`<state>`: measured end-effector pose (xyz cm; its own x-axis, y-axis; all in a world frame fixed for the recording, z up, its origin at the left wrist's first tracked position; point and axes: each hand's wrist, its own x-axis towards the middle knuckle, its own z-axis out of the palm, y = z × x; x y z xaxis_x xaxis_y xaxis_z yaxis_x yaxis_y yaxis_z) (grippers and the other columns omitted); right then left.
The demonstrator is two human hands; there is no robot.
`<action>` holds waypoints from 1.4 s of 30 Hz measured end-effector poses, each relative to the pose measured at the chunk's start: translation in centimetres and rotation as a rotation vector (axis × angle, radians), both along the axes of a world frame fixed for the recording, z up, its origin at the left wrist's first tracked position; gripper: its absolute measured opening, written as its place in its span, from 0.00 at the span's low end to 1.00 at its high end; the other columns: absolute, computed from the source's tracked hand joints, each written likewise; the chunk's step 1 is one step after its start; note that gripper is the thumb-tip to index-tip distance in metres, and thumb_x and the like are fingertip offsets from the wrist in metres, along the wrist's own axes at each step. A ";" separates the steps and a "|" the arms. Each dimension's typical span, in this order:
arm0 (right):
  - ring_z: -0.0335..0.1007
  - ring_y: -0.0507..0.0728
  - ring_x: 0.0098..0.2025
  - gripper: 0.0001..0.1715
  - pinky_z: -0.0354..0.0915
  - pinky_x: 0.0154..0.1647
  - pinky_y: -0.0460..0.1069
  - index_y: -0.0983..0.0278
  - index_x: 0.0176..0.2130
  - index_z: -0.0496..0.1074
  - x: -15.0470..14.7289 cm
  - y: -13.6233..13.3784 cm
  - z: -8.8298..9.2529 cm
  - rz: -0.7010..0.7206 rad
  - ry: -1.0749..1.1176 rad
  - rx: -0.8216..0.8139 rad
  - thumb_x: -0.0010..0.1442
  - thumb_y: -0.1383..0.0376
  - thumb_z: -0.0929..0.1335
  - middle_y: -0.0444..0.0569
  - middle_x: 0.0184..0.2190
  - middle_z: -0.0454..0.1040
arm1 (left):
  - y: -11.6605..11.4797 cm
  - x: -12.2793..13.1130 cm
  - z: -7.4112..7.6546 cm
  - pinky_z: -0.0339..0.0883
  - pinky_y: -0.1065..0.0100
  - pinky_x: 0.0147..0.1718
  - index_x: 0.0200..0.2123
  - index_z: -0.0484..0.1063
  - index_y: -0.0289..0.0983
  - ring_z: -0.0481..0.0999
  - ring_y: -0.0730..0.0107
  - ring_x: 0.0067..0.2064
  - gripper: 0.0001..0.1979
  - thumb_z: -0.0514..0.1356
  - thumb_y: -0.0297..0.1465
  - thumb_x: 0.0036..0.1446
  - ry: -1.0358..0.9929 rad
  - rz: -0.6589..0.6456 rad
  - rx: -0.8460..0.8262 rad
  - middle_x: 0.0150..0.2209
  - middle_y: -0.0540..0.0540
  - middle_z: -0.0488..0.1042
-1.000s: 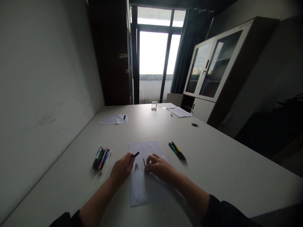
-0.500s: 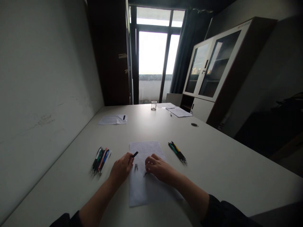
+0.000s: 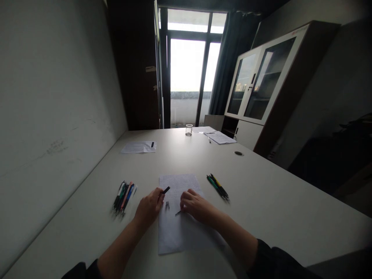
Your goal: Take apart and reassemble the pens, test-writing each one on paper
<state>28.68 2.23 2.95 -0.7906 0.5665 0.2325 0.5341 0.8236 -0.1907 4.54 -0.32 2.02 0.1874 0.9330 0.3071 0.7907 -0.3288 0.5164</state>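
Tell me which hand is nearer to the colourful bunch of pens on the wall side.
Left. The left hand, pinching a black pen part, sits just right of that bunch of pens; the right hand, holding a thin dark stick, is farther right across the paper.

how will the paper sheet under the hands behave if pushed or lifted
The sheet looks thin, so lifted by an edge it would probably droop. Lying flat on the smooth table, it likely slides easily. The small pen part on it might roll off.
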 end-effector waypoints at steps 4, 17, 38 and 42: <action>0.61 0.58 0.44 0.06 0.62 0.49 0.52 0.65 0.38 0.73 0.0 -0.3 0.1 0.006 -0.006 0.015 0.66 0.67 0.66 0.51 0.41 0.70 | 0.0 -0.1 -0.1 0.66 0.73 0.30 0.42 0.65 0.41 0.79 0.68 0.35 0.06 0.49 0.31 0.67 -0.008 -0.004 0.002 0.38 0.47 0.77; 0.60 0.57 0.41 0.05 0.63 0.45 0.51 0.65 0.38 0.68 0.1 -0.5 -0.1 -0.010 0.078 0.046 0.68 0.68 0.63 0.50 0.36 0.70 | 0.1 -0.1 -0.2 0.67 0.72 0.30 0.42 0.66 0.41 0.79 0.67 0.34 0.06 0.49 0.31 0.66 -0.033 -0.014 0.020 0.37 0.46 0.77; 0.70 0.54 0.37 0.08 0.68 0.40 0.49 0.62 0.44 0.74 0.3 -0.1 0.7 -0.058 0.543 -0.006 0.67 0.66 0.65 0.50 0.37 0.72 | 0.2 0.0 0.0 0.69 0.68 0.35 0.42 0.66 0.40 0.77 0.65 0.37 0.06 0.51 0.32 0.66 -0.074 -0.056 0.174 0.38 0.46 0.76; 0.66 0.50 0.28 0.07 0.67 0.33 0.47 0.62 0.40 0.74 0.4 -0.2 1.0 -0.123 0.623 0.002 0.65 0.65 0.66 0.49 0.35 0.72 | 0.0 0.1 0.2 0.68 0.68 0.35 0.42 0.67 0.39 0.76 0.66 0.35 0.07 0.51 0.31 0.66 -0.077 -0.076 0.197 0.37 0.45 0.75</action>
<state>29.11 2.06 3.95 -0.4356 0.6438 0.6291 0.4141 0.7639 -0.4949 4.62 -0.27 2.26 0.2240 0.8378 0.4979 0.7201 -0.4865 0.4947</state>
